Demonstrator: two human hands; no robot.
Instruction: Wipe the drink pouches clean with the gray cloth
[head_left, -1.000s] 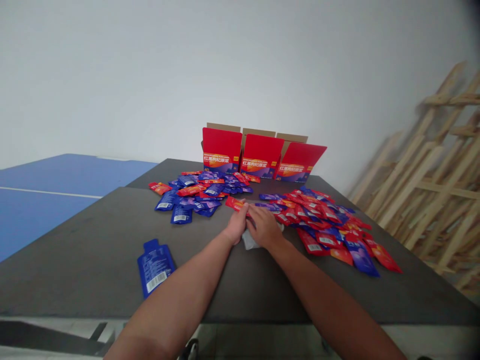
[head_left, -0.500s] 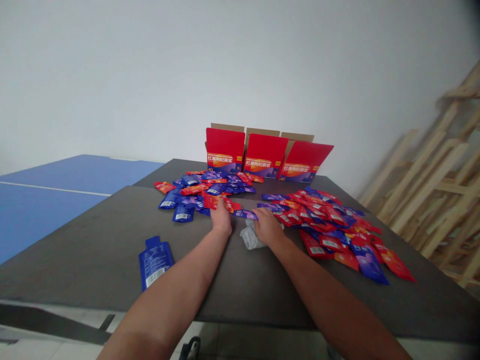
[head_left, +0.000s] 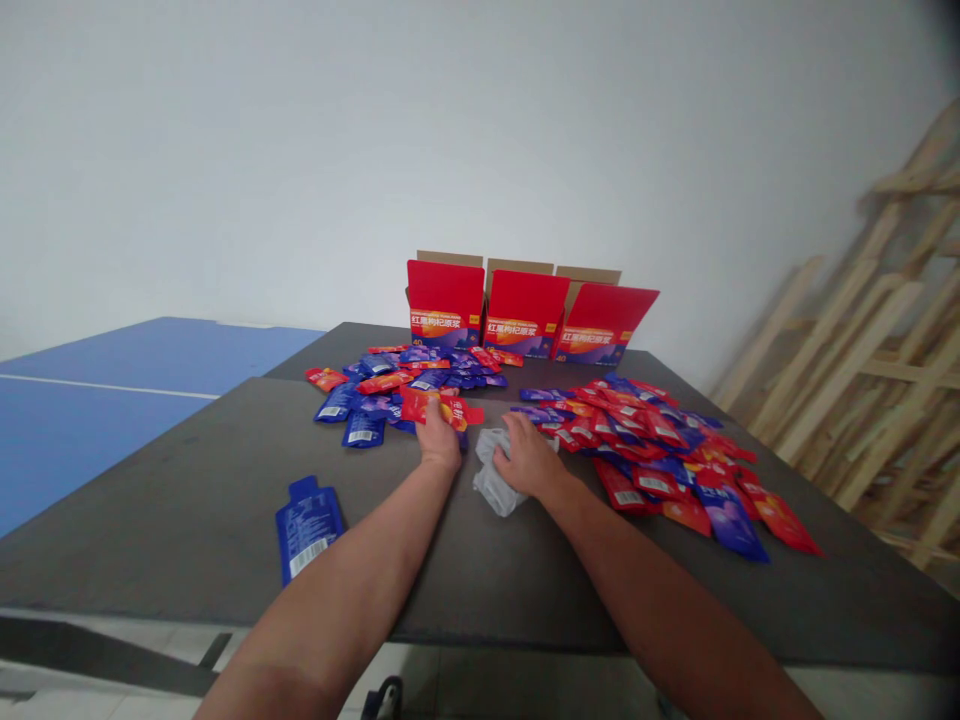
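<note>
My left hand (head_left: pixel 439 438) is closed around a red pouch (head_left: pixel 416 406) with a spout-like tab pointing right. A bit of blue-purple shows just below it, by my fingers; whether that is a second pouch in the grip I cannot tell. My right hand (head_left: pixel 529 458) is over a crumpled translucent grey plastic bag (head_left: pixel 496 492), thumb and fingers apart, with no pouch in it. Left of my hands is a loose pile of blue and red pouches (head_left: pixel 382 382). A larger heap of red and purple pouches (head_left: pixel 637 420) spreads to the right of my right hand.
Three red cartons (head_left: pixel 523 300) with raised flaps stand in a row at the back of the dark table (head_left: pixel 187 520). One blue pouch (head_left: pixel 309 530) lies alone near my left forearm. A blue table (head_left: pixel 112 430) adjoins on the left; wooden frames (head_left: pixel 870 330) lean at right.
My right hand has let go of the end of a purple pouch and opened over the plastic bag. My left hand still grips the red pouch, now turned more face-up.
</note>
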